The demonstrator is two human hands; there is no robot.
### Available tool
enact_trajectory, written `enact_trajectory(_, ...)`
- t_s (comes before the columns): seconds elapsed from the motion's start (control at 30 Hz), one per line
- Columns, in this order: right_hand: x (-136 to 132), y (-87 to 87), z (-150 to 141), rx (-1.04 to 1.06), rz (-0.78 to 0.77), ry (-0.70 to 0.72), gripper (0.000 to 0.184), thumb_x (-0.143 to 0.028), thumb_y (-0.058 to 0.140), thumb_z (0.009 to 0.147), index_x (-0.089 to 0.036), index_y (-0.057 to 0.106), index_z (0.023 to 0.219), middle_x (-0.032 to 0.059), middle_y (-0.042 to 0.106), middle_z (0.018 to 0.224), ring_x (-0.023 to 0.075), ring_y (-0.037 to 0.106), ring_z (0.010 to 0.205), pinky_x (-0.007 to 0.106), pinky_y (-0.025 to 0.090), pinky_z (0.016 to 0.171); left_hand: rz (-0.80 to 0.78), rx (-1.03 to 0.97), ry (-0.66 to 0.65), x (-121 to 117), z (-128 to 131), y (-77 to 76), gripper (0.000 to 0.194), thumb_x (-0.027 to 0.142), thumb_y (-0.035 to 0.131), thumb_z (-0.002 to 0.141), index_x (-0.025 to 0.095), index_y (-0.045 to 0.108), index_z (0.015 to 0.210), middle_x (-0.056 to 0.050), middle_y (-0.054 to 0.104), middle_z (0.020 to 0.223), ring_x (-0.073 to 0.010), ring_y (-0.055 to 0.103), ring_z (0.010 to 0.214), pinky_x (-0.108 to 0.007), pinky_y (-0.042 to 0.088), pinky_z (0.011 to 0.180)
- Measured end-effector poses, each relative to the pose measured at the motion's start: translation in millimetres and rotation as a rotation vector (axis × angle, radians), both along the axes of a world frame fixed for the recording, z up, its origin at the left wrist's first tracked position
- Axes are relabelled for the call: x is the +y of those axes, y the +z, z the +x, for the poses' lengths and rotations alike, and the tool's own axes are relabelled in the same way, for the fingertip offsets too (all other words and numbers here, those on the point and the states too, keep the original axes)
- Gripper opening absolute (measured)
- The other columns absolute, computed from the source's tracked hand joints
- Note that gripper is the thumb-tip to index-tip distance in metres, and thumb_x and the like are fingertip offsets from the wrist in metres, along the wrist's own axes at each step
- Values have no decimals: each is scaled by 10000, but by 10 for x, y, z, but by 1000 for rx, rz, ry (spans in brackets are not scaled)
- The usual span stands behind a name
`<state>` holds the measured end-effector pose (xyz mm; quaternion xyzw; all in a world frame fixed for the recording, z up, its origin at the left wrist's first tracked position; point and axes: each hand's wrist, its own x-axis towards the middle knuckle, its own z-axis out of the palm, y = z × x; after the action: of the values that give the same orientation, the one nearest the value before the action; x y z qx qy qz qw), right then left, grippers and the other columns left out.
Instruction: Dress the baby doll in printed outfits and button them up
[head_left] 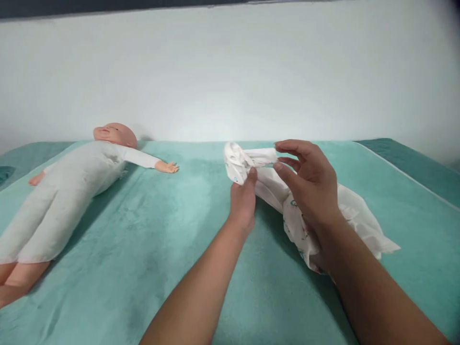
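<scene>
A white baby garment [271, 187] with small coloured prints is held up over the green bed cover, its bulk hanging and lying to the right under my right forearm. My left hand [244, 199] grips a bunched part of it, thumb on top. A narrow sleeve-like tube of the cloth runs from that bunch to my right hand [311, 175], whose thumb and curved fingers close about its end. Part of the garment is hidden behind my right hand and wrist. On the left lies a baby doll [79, 167] on its back, in a white cloth body, one arm stretched towards the garment.
The green plush cover [172, 268] spreads under everything and shows darker bands at both sides, with a pale line along the right one. A white wall [230, 72] rises directly behind its far edge.
</scene>
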<state>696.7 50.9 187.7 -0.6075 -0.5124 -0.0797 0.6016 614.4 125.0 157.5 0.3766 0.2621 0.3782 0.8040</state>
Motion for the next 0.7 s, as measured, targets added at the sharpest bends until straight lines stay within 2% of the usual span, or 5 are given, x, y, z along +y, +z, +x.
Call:
enact_trajectory(0.2, 123, -260, -153, -98, -385, -141, 550, -210, 550, 835, -243, 463, 1378, 116, 543, 1384, 301, 500, 1302, 533, 415, 1096, 20, -210, 314, 397, -194, 152, 348, 352, 673, 887, 153, 659, 1172, -107, 695, 1244, -244, 615, 1237, -378, 475, 1083)
enact_trajectory(0.37, -24, -327, 67, -337, -731, -179, 596, -45, 445, 753, -238, 559, 1306, 90, 605, 1356, 322, 561, 1230, 532, 400, 1064, 46, -269, 454, 595, -355, 243, 283, 303, 632, 925, 151, 652, 1162, -100, 698, 1235, -211, 602, 1259, -351, 477, 1099)
enact_trajectory(0.47, -275, -243, 400, -252, -721, -236, 593, -51, 447, 725, -260, 594, 1261, 61, 662, 1262, 257, 651, 1050, 390, 501, 882, 43, -237, 482, 623, -429, 254, 268, 332, 651, 910, 157, 664, 1113, -95, 711, 1204, -205, 613, 1242, -338, 497, 1078)
enact_trajectory(0.63, -668, -20, 922, -100, -548, -795, 472, -73, 477, 647, -220, 681, 1047, 77, 711, 947, 238, 633, 781, 359, 449, 669, 68, -146, 523, 669, -473, 213, 291, 348, 698, 859, 206, 637, 1105, -58, 710, 1164, -198, 614, 1217, -347, 500, 1058)
enact_trajectory(0.7, -679, 24, 953, -60, -459, -878, 428, -85, 468, 671, -216, 688, 1014, 84, 712, 930, 242, 628, 774, 364, 438, 656, 99, -130, 444, 646, -448, 191, 292, 311, 730, 810, 204, 631, 1062, -53, 711, 1112, -211, 616, 1199, -362, 491, 1054)
